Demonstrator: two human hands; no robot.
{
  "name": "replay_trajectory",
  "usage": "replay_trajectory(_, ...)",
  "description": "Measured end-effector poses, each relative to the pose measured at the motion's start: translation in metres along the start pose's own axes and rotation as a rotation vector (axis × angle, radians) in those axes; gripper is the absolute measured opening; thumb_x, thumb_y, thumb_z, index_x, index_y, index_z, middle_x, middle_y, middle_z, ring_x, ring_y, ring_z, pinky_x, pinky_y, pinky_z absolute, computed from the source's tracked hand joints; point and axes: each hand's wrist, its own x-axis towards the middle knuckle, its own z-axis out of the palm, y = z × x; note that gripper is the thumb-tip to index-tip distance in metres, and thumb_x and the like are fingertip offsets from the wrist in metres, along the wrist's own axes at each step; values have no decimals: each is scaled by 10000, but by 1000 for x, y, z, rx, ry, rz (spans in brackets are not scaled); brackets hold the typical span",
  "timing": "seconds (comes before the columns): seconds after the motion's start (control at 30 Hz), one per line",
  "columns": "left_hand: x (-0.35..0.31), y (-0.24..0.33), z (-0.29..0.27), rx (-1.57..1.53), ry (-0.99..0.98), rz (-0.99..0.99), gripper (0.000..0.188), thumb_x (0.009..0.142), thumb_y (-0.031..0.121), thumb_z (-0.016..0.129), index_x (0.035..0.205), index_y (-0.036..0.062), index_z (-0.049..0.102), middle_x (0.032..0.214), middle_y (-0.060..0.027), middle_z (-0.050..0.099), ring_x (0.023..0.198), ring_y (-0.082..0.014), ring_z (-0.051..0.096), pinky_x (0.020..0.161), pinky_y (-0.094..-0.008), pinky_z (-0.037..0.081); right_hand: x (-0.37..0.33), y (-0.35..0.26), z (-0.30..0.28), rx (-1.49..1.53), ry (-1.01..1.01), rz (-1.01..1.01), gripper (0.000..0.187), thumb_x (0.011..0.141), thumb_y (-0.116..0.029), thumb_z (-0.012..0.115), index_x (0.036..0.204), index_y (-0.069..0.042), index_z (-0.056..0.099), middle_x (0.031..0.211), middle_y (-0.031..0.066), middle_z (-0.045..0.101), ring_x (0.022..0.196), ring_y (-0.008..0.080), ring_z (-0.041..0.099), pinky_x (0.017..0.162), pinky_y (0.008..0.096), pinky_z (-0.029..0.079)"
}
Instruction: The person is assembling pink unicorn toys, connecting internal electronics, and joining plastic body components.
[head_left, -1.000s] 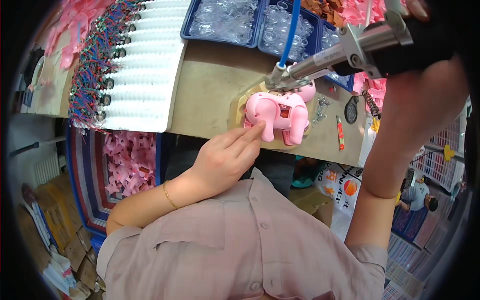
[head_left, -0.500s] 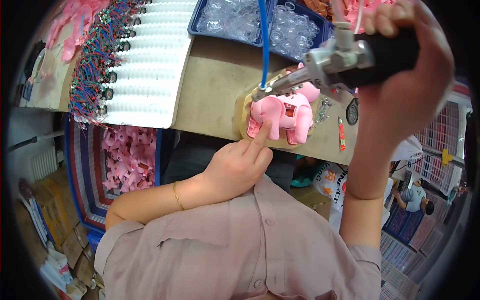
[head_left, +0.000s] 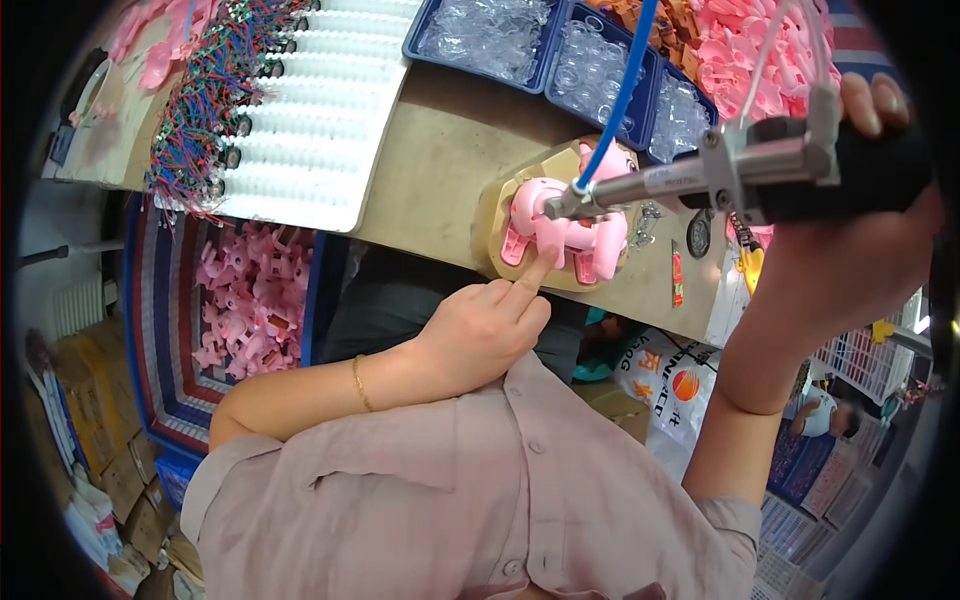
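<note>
Bench point(head_left: 430, 150) notes: metal-barrelled tool point(head_left: 765, 165) in right hand point(head_left: 855, 250), pink toy point(head_left: 581, 236) just ahead of left hand point(head_left: 487, 320).
Tool slanted leftward from right hand, far end over toy, near left fingertip; perhaps tilted for reach, with grip kept clear of toy. Touching plastic or just above: cannot tell. Beige cradle point(head_left: 494, 228) ahead of left hand, around and under toy, likely against shifting. Toy on its side there, legs toward left hand, presumably bedded so for access from above. Right hand: wrapped round black grip point(head_left: 860, 165). Left hand: half open, nothing grasped, index finger point(head_left: 533, 277) out against toy's leg, probably steadying.
</note>
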Motion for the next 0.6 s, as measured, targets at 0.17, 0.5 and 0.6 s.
replay_trajectory(0.17,-2,1,1,26,-43,25,169,677,67,589,669,65,420,1327,-304,476,550,-131,475,511,-247,441,-5,-8,-12,222,-1,157,191,904,-162,505,904,27,534,801,84,529,718,185,524,690,334,451)
replay_trajectory(0.5,-4,-5,-1,23,-89,48,165,643,96,605,658,65,443,1308,-294,492,543,-133,503,499,-249,450,-5,13,11,30,-314,99,207,921,-218,445,878,-17,456,792,66,468,699,177,459,682,321,421)
replay_trajectory(0.6,9,-8,-25,-145,-92,-19,110,681,49,621,703,40,514,1190,-196,608,582,-178,566,546,-273,476,29,0,-9,87,-131,26,196,932,-219,447,919,-25,473,847,75,498,707,184,481,676,320,456)
